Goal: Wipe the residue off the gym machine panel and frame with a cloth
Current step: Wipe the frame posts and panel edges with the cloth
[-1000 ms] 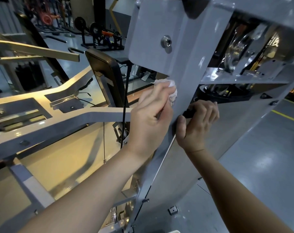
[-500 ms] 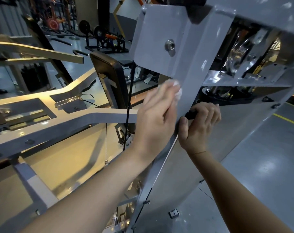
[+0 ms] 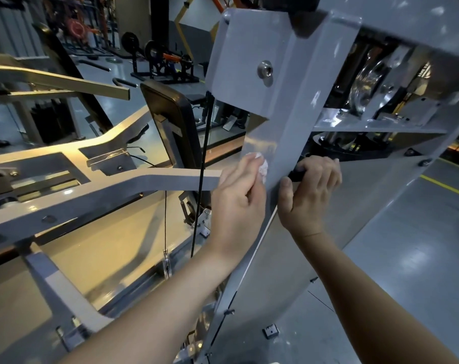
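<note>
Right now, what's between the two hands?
The grey frame post, between the left hand holding the cloth and the right hand gripping a black handle; head view.

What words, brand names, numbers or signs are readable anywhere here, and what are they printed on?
Grey panel and frame: no lettering shows.
White cloth in the left hand: no print shows.
Black handle in the right hand: no marking shows.
Bright glowing marks behind the frame, upper right: perhaps a sign, too blurred to read.
Nothing here is legible.
</note>
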The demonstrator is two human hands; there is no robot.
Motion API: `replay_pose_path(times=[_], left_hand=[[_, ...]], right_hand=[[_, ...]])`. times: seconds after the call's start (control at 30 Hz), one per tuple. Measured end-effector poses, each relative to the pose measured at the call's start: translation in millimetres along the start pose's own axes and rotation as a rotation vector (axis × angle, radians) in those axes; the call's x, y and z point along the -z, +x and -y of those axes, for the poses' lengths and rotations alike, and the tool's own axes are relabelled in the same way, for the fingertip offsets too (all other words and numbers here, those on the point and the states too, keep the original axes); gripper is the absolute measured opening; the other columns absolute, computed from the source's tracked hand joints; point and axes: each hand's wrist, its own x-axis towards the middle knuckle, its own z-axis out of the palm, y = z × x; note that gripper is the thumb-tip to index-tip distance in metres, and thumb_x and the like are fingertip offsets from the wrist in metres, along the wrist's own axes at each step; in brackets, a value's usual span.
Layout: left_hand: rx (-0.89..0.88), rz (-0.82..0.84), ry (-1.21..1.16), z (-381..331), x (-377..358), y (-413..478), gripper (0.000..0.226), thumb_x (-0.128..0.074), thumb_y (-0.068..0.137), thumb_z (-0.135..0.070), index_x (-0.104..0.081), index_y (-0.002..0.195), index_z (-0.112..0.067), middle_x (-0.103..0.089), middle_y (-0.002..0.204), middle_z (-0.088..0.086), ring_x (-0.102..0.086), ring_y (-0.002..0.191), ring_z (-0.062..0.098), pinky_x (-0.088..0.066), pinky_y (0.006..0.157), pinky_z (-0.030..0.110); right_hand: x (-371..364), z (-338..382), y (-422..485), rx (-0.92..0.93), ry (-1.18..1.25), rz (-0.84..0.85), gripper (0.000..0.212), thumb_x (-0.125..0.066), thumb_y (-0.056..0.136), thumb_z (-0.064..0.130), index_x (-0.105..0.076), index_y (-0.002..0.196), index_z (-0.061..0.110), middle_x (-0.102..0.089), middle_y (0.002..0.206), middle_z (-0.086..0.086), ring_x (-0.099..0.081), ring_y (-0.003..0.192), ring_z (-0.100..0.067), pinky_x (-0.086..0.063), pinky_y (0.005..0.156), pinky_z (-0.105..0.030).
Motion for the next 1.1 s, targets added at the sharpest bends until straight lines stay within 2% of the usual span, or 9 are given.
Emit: replay_pose_path(times=[0.13, 0.37, 0.5, 0.67, 0.77, 0.83, 0.9, 0.97, 1.1], left_hand=[[-0.062, -0.031, -0.069, -17.7, -2.0, 29.0, 0.032, -0.052, 0.107, -0.010, -0.063, 0.137, -0.010, -0.061, 0.142, -0.004, -0.052, 0.132, 0.013, -0.037, 0.112, 0.021], [0.033, -0.062, -0.067, -9.4, -5.6, 13.2, 0.033, -0.052, 0.105, -0.010, -0.064, 0.136, -0.008, -0.064, 0.137, -0.003, -0.054, 0.126, 0.016, -0.039, 0.108, 0.020], [-0.028, -0.072, -0.083, -7.4, -6.0, 53.4, 0.027, -0.049, 0.106, -0.010, -0.067, 0.127, -0.010, -0.068, 0.117, -0.003, -0.056, 0.113, 0.018, -0.048, 0.101, 0.033], [0.043, -0.080, -0.173, 9.2, -11.3, 19.0, 0.034, -0.051, 0.106, -0.008, -0.063, 0.138, -0.008, -0.061, 0.142, -0.001, -0.050, 0.136, 0.015, -0.040, 0.116, 0.030], [0.073, -0.079, -0.250, 8.9, -9.6, 48.4, 0.024, -0.052, 0.105, -0.011, -0.073, 0.117, -0.007, -0.071, 0.117, 0.000, -0.061, 0.117, 0.017, -0.048, 0.105, 0.036], [0.067, -0.104, -0.230, 9.4, -10.3, 67.0, 0.022, -0.054, 0.104, -0.010, -0.069, 0.089, -0.003, -0.065, 0.086, 0.004, -0.061, 0.090, 0.025, -0.051, 0.084, 0.041], [0.020, -0.130, -0.195, 12.5, -11.4, 70.3, 0.024, -0.054, 0.103, -0.009, -0.066, 0.084, -0.003, -0.059, 0.078, 0.006, -0.057, 0.082, 0.028, -0.049, 0.078, 0.042], [0.004, -0.102, -0.190, 17.5, -13.6, 61.8, 0.019, -0.053, 0.105, -0.009, -0.072, 0.099, -0.006, -0.066, 0.091, 0.002, -0.061, 0.093, 0.024, -0.052, 0.087, 0.043], [0.031, -0.150, -0.225, 21.8, -17.4, 32.6, 0.027, -0.053, 0.105, -0.007, -0.070, 0.126, -0.013, -0.067, 0.125, -0.010, -0.059, 0.121, 0.010, -0.044, 0.105, 0.025]], right_hand=[[3.5, -1.2, 0.4, 0.011, -0.010, 0.019, 0.028, -0.042, 0.095, 0.038, -0.045, 0.101, 0.011, -0.054, 0.099, -0.015, -0.047, 0.107, -0.033, -0.025, 0.117, -0.049], [5.9, 5.1, 0.2, -0.021, -0.043, 0.038, 0.035, -0.043, 0.094, 0.036, -0.052, 0.098, 0.003, -0.054, 0.101, -0.015, -0.048, 0.108, -0.035, -0.026, 0.117, -0.053], [8.9, 5.1, 1.4, -0.021, -0.052, 0.072, 0.037, -0.043, 0.094, 0.035, -0.054, 0.098, 0.001, -0.054, 0.102, -0.015, -0.048, 0.108, -0.035, -0.026, 0.117, -0.053], [6.8, 8.2, 1.8, -0.026, -0.063, 0.054, 0.035, -0.043, 0.094, 0.036, -0.052, 0.097, 0.002, -0.053, 0.099, -0.014, -0.050, 0.103, -0.036, -0.025, 0.118, -0.051], [5.9, 7.5, 2.1, -0.022, -0.051, 0.045, 0.035, -0.043, 0.094, 0.035, -0.052, 0.096, 0.002, -0.052, 0.098, -0.015, -0.049, 0.102, -0.035, -0.027, 0.116, -0.053], [5.8, 7.4, 2.0, -0.015, -0.051, 0.022, 0.034, -0.042, 0.094, 0.035, -0.052, 0.095, 0.002, -0.052, 0.097, -0.015, -0.048, 0.101, -0.034, -0.028, 0.115, -0.054], [5.5, 7.9, 1.7, -0.015, -0.050, 0.014, 0.034, -0.042, 0.094, 0.035, -0.052, 0.095, 0.002, -0.052, 0.097, -0.016, -0.048, 0.101, -0.033, -0.029, 0.114, -0.055], [3.5, 8.4, 2.5, -0.026, -0.052, 0.018, 0.036, -0.042, 0.094, 0.034, -0.053, 0.095, 0.000, -0.051, 0.097, -0.016, -0.048, 0.101, -0.034, -0.030, 0.113, -0.057], [4.4, 7.6, 1.2, -0.018, -0.048, 0.010, 0.036, -0.042, 0.094, 0.035, -0.054, 0.094, 0.000, -0.052, 0.097, -0.016, -0.048, 0.101, -0.034, -0.029, 0.114, -0.056]])
